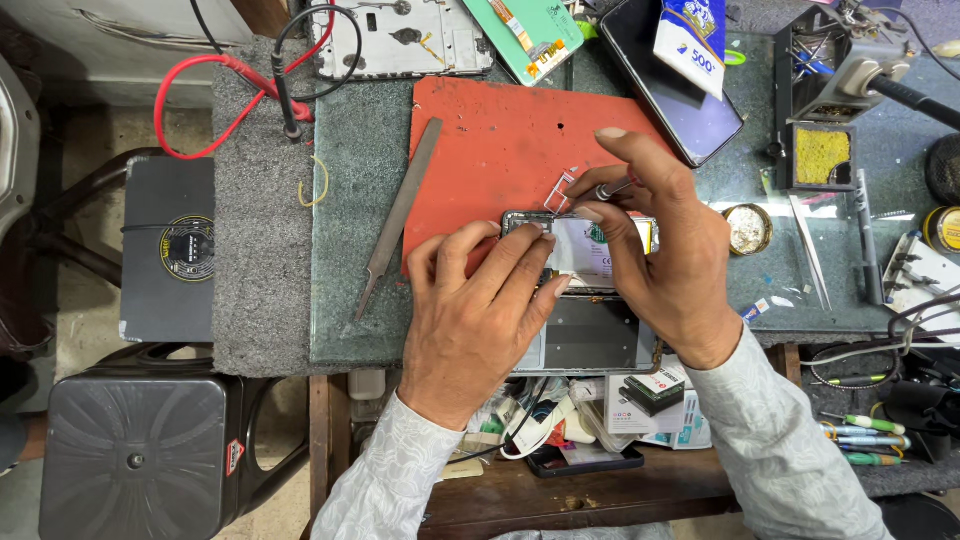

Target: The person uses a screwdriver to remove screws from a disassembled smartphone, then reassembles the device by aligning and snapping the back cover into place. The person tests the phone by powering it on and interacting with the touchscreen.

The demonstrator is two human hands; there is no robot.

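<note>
An opened phone [600, 250], its back off and its battery showing, lies on a red mat [500, 150] at the glass table's front edge. My left hand [480, 310] presses down on the phone's left side, fingers spread over its frame. My right hand [660, 240] pinches a small metal screwdriver [612, 187] between thumb and forefinger, its tip at the phone's top edge. A small silver bracket [558, 190] lies on the mat just above the phone.
A long metal file [400, 215] lies left of the mat, red and black probe leads [235, 85] beyond it. A dark phone [680, 90] and tweezers [808, 250] lie right, by a soldering stand [825, 90]. A drawer of parts [600, 420] is open below.
</note>
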